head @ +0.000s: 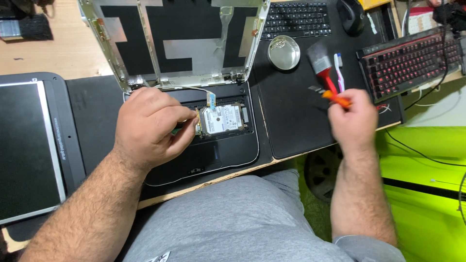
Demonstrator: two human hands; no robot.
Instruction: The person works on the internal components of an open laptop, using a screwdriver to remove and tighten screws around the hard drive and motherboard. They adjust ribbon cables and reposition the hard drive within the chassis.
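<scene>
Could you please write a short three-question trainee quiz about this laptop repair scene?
1. True or false: the right hand holds an orange-handled tool.
2. The left hand fingers touch what? A) hard drive B) metal dish C) paintbrush
3. What lies beside the paintbrush on the black mat?

Key: 1 true; 2 A; 3 a toothbrush.

A single camera, worn on the person's head, looked steeply down at the desk from close above. The person's lap filled the bottom edge and both forearms reached up into the frame from there. The opened laptop [194, 121] sat near the centre, the far side of the desk [48, 53] ran along the top, and the floor showed at lower right.
</scene>
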